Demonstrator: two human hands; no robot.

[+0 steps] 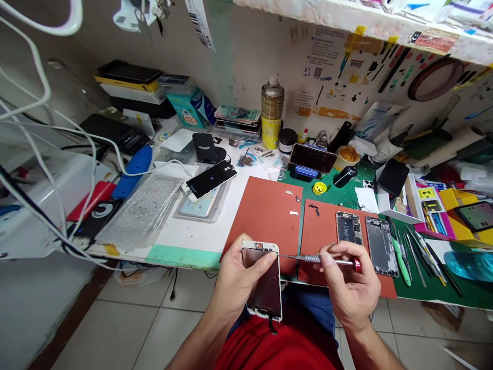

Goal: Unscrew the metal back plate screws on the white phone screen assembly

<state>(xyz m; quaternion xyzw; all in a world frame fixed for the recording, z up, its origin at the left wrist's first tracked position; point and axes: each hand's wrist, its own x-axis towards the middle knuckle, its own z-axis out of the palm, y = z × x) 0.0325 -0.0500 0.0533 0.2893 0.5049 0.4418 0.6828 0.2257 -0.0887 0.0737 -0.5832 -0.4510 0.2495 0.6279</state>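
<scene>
My left hand grips a white-framed phone screen assembly in front of the table edge, its thumb lying across the upper part. A short black flex cable hangs from the lower end of the assembly. In my right hand is a slim precision screwdriver with a silver shaft and a red end, held almost level. Its tip points left, close to the assembly's upper right edge; whether it touches I cannot tell. Beyond my right hand lie an opened phone body and an empty phone housing.
Two brown mats cover part of the green work surface. Tweezers and a green pry tool lie at the right. Another phone screen rests on a clear case at the left. A spray can stands against the wall.
</scene>
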